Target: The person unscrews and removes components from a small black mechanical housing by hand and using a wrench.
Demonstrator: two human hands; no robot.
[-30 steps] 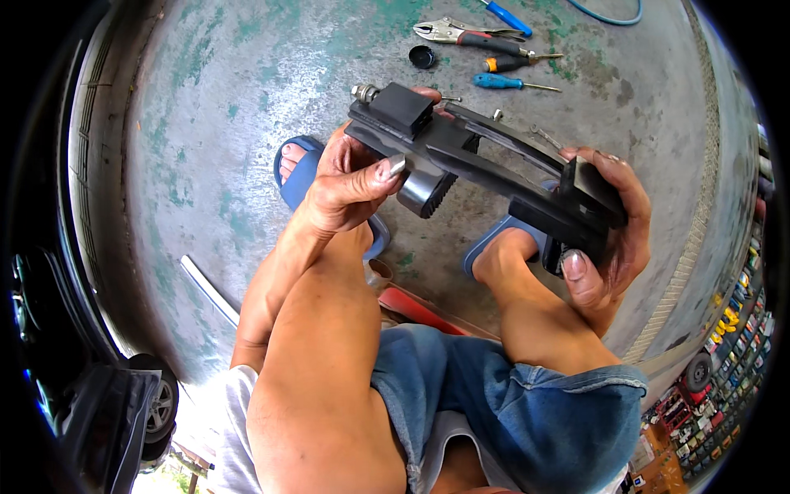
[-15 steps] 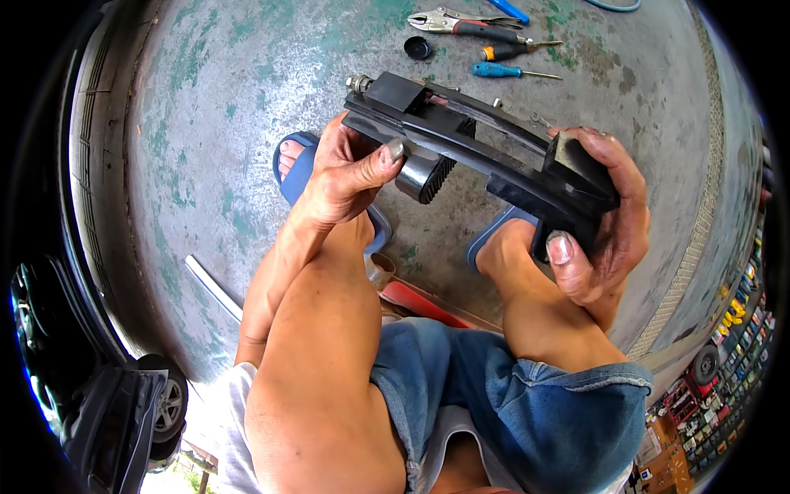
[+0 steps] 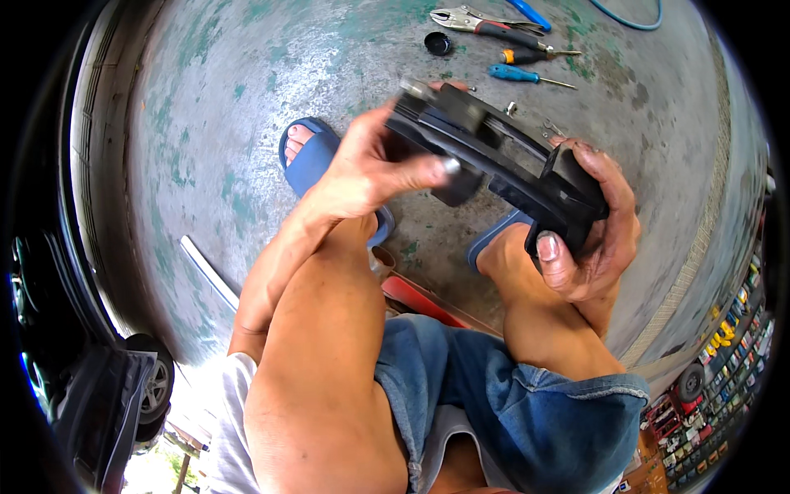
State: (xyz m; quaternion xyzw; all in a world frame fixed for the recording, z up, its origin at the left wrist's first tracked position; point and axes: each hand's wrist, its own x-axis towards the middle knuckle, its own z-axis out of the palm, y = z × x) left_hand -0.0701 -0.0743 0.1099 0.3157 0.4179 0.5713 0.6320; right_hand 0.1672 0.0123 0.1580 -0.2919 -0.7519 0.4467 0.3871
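Note:
Both hands hold a black bar-shaped assembly [image 3: 527, 189] above the floor, between my knees. It has two long rails, a block near its left part and a rounded piece under that block. My left hand [image 3: 374, 169] is wrapped round the left end, its thumb along the front by the rounded piece. That end and the thumb are blurred. My right hand [image 3: 597, 222] grips the chunky right end, thumb in front and fingers behind. A small metal bolt-like piece [image 3: 511, 108] shows just past the far rail.
On the floor beyond lie locking pliers [image 3: 494, 29], an orange-and-black screwdriver [image 3: 527, 55], a blue screwdriver [image 3: 514, 74], a round black cap [image 3: 438, 44] and a small wrench-like piece [image 3: 553, 127]. A pale strip [image 3: 210, 272] lies at left. A red object [image 3: 424, 300] sits between my legs.
My left hand has moved right with the left end, closer to my right hand. The gap between the rounded piece and the right end has narrowed. Both hands keep their grip.

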